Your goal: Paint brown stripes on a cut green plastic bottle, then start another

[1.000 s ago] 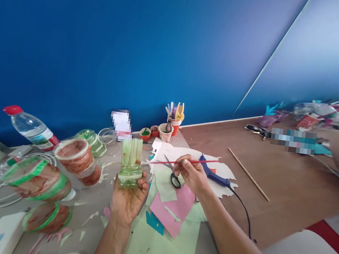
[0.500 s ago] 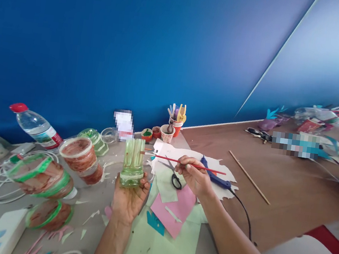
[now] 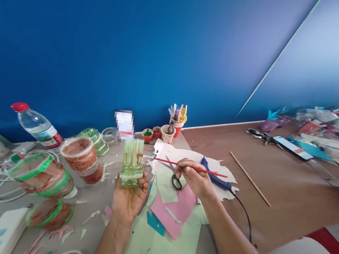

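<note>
My left hand (image 3: 129, 196), its fingers stained dark, grips the base of a clear plastic container (image 3: 132, 168) coated with streaky green paint. The container is held upright above the table, with brownish-red marks on its right side. My right hand (image 3: 192, 176) pinches a thin paintbrush (image 3: 168, 161) with a red handle, held nearly level. Its tip points left and meets the container's right side at a brownish-red mark. Below my right hand are scissors (image 3: 176, 182) with black handles and a blue glue gun (image 3: 220, 181) on white paper (image 3: 191, 155).
Painted plastic containers (image 3: 82, 157) and a water bottle (image 3: 40, 126) stand on the left. Small paint cups (image 3: 147, 134) line the wall beside a cup of tools (image 3: 177, 126). Coloured paper (image 3: 174, 211) covers the middle front. A wooden stick (image 3: 250, 178) and phone (image 3: 293, 147) lie right.
The brush tip has shifted slightly left and down onto the container, where the brownish-red mark is larger. At far right, another person's arm has drawn back to the right.
</note>
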Demonstrator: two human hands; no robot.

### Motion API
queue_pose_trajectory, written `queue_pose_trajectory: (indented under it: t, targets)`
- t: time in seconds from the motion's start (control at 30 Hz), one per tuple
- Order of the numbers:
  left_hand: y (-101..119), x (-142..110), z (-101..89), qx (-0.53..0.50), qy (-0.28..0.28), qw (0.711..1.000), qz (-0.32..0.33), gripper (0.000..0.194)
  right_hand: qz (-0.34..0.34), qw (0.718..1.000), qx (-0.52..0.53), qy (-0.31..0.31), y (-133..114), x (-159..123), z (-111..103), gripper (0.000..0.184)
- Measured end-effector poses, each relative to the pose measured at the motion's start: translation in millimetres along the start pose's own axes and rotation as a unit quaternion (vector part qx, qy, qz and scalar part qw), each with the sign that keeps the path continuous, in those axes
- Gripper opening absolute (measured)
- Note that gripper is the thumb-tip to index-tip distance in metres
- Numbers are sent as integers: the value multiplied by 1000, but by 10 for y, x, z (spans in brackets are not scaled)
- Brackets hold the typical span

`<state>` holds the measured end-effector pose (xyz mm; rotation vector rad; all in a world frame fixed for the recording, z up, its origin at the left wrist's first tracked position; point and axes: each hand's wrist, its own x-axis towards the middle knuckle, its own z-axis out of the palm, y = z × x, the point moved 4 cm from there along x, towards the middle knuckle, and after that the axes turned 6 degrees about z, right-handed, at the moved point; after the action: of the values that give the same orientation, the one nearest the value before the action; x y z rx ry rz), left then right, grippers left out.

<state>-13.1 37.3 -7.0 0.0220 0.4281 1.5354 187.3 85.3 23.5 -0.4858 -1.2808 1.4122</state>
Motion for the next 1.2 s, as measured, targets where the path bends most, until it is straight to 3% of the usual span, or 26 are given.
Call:
queue_pose_trajectory:
  t: [0.1,0.33,0.47,0.63,0.77,0.93,1.03,1.2]
  targets:
    - [16,5,3,-3,-2,1000,11,38,35,998,-44,-11,38,-8,11,16]
    - [7,-9,27,17,24,999,16,35,36,997,37,65,7,8,-21,20]
    - [6,-20,40,11,11,1000,18,31,63,997,26,37,28,8,17,17]
    - [4,-23,37,9,18,1000,8,34,44,995,48,72,14,3,-35,18]
    - [13,-11,41,3,5,1000,11,36,72,996,45,37,36,5,1,16]
    - [11,3,19,0,0,1000,6,34,57,994,72,61,32,6,-19,17]
    - [19,8,14,2,5,1000,14,34,93,993,59,50,56,8,-29,18]
    - [49,9,-21,11,40,999,35,43,64,987,80,127,28,45,-125,19]
